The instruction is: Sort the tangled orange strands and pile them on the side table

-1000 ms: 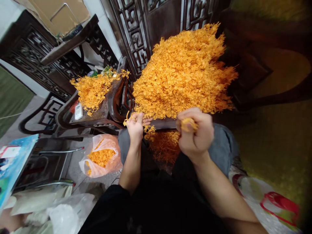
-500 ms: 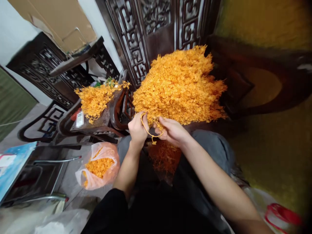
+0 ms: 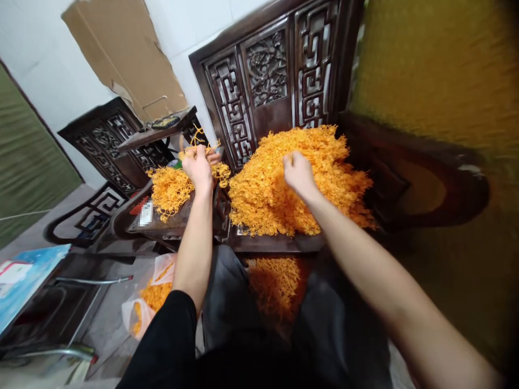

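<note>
My left hand (image 3: 198, 166) is over the smaller orange pile (image 3: 170, 189) on the left seat. A thin, branching orange sprig (image 3: 198, 136) sticks up at its fingers, which are partly spread around it. My right hand (image 3: 299, 174) rests against the large heap of orange sprigs (image 3: 267, 183) on the dark wooden seat in front of me. Its fingers are curled closed, and what they pinch, if anything, is lost against the heap.
Carved dark chair backs (image 3: 265, 70) stand behind the heap. A plastic bag (image 3: 164, 270) with orange pieces lies on the floor at left, near a blue-topped table (image 3: 36, 275). More orange sprigs (image 3: 278, 281) show below the seat, between my knees.
My hands were together at the heap's front edge, holding a looped orange sprig. They have parted, the left to the smaller pile, the right up onto the heap. The camera view has tilted up.
</note>
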The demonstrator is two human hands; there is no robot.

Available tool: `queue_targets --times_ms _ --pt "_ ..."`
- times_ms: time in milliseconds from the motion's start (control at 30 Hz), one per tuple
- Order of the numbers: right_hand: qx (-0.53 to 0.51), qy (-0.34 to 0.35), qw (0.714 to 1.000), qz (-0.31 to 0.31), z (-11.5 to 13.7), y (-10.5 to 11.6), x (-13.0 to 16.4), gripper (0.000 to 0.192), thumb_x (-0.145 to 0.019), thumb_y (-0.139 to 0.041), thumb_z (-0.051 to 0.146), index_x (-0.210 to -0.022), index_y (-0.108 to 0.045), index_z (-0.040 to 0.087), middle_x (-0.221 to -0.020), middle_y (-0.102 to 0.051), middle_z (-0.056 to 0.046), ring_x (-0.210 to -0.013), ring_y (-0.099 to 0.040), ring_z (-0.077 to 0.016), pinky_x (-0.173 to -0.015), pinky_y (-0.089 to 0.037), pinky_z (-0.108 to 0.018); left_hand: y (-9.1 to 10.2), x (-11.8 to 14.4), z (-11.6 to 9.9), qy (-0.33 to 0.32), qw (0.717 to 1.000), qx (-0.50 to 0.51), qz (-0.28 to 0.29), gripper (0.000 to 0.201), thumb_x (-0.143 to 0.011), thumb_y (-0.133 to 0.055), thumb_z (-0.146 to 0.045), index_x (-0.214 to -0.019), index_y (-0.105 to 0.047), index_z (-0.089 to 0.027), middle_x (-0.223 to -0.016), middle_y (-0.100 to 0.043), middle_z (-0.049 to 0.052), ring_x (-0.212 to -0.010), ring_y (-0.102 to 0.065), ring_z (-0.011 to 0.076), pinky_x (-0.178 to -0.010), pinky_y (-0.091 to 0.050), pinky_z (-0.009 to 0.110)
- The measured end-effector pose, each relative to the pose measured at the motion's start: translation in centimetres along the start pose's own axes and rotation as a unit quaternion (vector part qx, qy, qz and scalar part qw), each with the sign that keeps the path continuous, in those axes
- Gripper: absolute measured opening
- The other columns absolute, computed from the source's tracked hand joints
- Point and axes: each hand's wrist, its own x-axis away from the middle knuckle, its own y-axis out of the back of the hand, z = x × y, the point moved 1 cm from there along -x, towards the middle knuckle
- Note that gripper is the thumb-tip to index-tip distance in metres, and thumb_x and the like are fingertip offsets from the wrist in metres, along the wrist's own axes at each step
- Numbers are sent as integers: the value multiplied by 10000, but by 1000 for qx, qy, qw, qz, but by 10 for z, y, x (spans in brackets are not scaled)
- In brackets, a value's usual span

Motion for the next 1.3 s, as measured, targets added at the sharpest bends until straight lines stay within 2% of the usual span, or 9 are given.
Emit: queue_targets --times_ms 67,233,367,533,633,733,900,1167,1300 --pt "171 51 983 -44 -5 12 -29 404 -956 -550 423 -1150 -596 72 -1329 -535 -268 -1295 -491 -379 -1118 -380 -591 0 8 -1 47 996 59 43 177 -1017 -545 -200 -844 -572 -176 -703 -688 -12 -680 -699 110 -699 -507 239" --pt "475 103 870 79 -24 22 -52 867 -931 -555 627 -1445 -500 -69 -1606 -296 -349 -1518 -175 -528 -1199 -56 -738 19 71 17 173 965 157 116 135 -965 -619 -233 -864 -628 -145 -831 -743 68 -827 -775 209 -854 -599 377" --pt "393 215 894 -13 -25 27 -19 508 -1049 -348 404 -1208 -696 71 -1572 -438 -220 -1491 -301 -392 -1234 -215 -612 37 107 29 224 945 203 128 120 -960 -619 -226 -892 -658 -134 -871 -764 74 -854 -781 204 -954 -589 422" --pt "223 225 945 -76 -10 17 50 328 -983 -547 476 -930 -689 186 -1215 -659 -153 -1209 -548 -329 -1068 -433 -563 43 129 31 243 936 222 127 125 -961 -637 -249 -902 -674 -144 -847 -769 57 -846 -782 182 -1022 -564 419" --pt "24 85 992 92 -9 -8 95 396 -925 -637 575 -902 -698 184 -905 -708 -83 -861 -641 -222 -839 -534 -427 37 142 33 236 936 223 135 118 -949 -673 -260 -904 -674 -151 -815 -757 38 -867 -783 180 -1022 -566 395" --pt "-122 -38 966 225 -20 -27 125 440 -804 -768 611 -798 -691 178 -743 -673 -32 -679 -599 -153 -678 -503 -322 35 155 36 233 939 224 114 105 -974 -651 -248 -923 -658 -157 -827 -763 42 -874 -778 163 -994 -577 352" --pt "-288 -116 949 -51 -51 -3 130 533 -643 -886 579 -716 -513 206 -788 -664 -3 -684 -637 -134 -674 -548 -297 54 166 36 219 947 227 -56 190 -1055 -499 -212 -909 -613 -172 -747 -707 -8 -712 -725 87 -870 -590 256" --pt "-289 -109 947 86 -37 16 168 273 -809 -716 377 -1000 -574 243 -788 -589 16 -641 -538 -123 -598 -476 -267 53 175 33 223 949 221 -20 195 -1000 -636 -336 -883 -571 -194 -688 -560 -40 -457 -441 39 -406 -280 176" --pt "-109 -33 972 208 -19 12 187 408 -972 -535 499 -1265 -634 232 -809 -537 -12 -675 -494 -152 -595 -431 -296 44 181 39 202 958 205 -8 214 -997 -638 -369 -895 -565 -196 -661 -516 -51 -432 -392 34 -396 -221 179"
